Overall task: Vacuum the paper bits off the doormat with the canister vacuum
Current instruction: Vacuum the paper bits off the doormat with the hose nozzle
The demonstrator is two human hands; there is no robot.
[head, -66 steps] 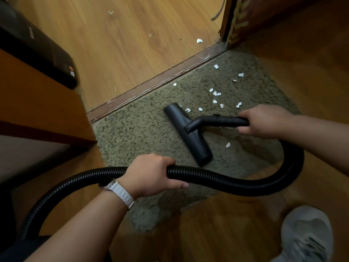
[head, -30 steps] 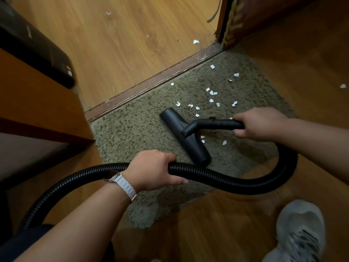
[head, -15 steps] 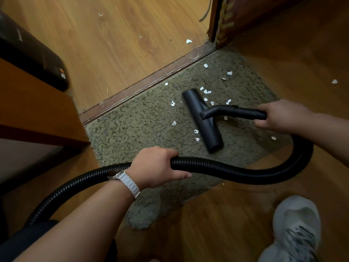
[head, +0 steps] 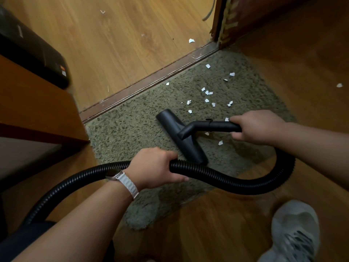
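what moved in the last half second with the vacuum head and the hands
The vacuum head slid back toward the person and to the left, off the cluster of paper bits, pulled by the right hand. No new grip, no release: the left hand is still holding the hose, and bits remain on the doormat.

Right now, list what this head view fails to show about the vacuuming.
- Canister: the black hose runs off the lower-left edge, so the vacuum body is cut off.
- Under the nozzle: any paper bits there are hidden by it.
- Doormat beneath the left hand and right hand: covered by hands and hose.
- Suction: nothing shows whether it is on.
- Dark object top left: blurred, cut off by the edge.
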